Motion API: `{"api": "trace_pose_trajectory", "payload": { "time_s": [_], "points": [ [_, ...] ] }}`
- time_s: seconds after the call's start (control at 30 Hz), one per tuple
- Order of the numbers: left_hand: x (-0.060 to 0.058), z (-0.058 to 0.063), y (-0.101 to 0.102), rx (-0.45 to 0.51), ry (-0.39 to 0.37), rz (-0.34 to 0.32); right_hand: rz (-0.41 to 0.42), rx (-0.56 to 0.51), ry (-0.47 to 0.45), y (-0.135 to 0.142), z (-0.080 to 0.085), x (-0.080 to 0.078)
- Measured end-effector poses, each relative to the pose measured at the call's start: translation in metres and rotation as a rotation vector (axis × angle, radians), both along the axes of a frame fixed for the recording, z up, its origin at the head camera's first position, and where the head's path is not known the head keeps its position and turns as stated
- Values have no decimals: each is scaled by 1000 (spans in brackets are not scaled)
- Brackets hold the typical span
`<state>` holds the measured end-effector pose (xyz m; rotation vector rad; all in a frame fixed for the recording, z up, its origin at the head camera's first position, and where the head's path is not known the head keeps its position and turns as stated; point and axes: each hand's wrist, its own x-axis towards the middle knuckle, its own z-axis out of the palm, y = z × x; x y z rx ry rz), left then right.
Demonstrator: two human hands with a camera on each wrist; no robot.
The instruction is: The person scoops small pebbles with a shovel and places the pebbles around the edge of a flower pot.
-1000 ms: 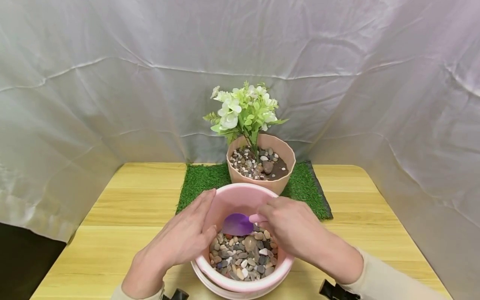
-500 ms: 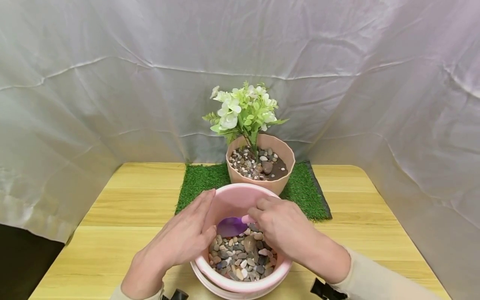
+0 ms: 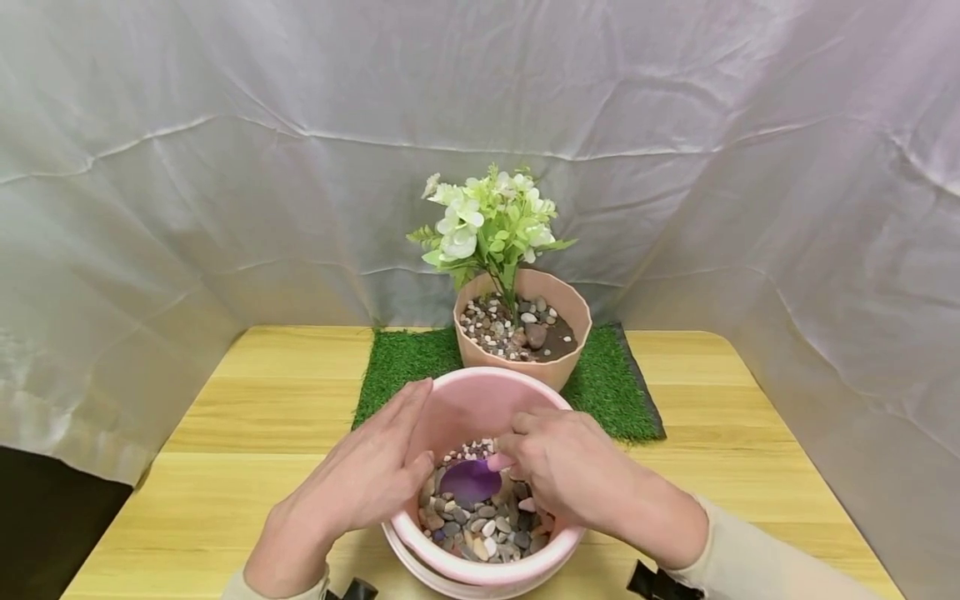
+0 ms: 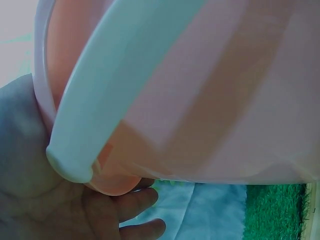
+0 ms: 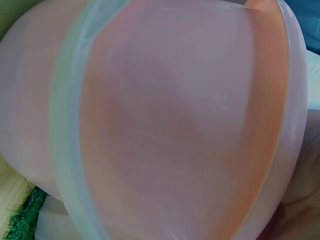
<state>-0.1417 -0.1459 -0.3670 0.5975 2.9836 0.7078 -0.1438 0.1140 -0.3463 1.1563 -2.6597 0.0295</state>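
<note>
Head view: right hand (image 3: 577, 467) grips a spoon (image 3: 471, 482), likely light, best held by its handle (image 3: 498, 462); straight-fingered left hand (image 3: 367, 471) touches the bucket (image 3: 468, 408).

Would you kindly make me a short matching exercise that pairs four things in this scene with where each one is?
Things:
1. Purple scoop
2. White flowers
3. Grass mat
4. Left hand

Places:
A. Beneath the peach pot
B. Touching the rim of the pink bucket
C. Held by the right hand, over pebbles
D. Rising above the peach pot

Pairs: 1-C, 2-D, 3-A, 4-B.
</note>
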Motion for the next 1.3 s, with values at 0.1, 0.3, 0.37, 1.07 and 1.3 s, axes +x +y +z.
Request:
{"api": "trace_pose_trajectory", "payload": {
  "time_s": [0.1, 0.3, 0.37, 1.07, 1.3],
  "points": [
    [0, 0, 0, -4, 3, -1, -64, 11, -45, -2, 3, -1],
    [0, -1, 0, -2, -2, -5, -127, 41, -211, -4, 10, -9],
    [0, 0, 1, -2, -10, -6, -158, 42, -264, -6, 10, -13],
    [1, 2, 1, -26, -13, 14, -86, 13, -436, 0, 14, -10],
    [1, 1, 2, -12, -15, 8, -37, -79, -553, 10, 19, -12]
  ]
}}
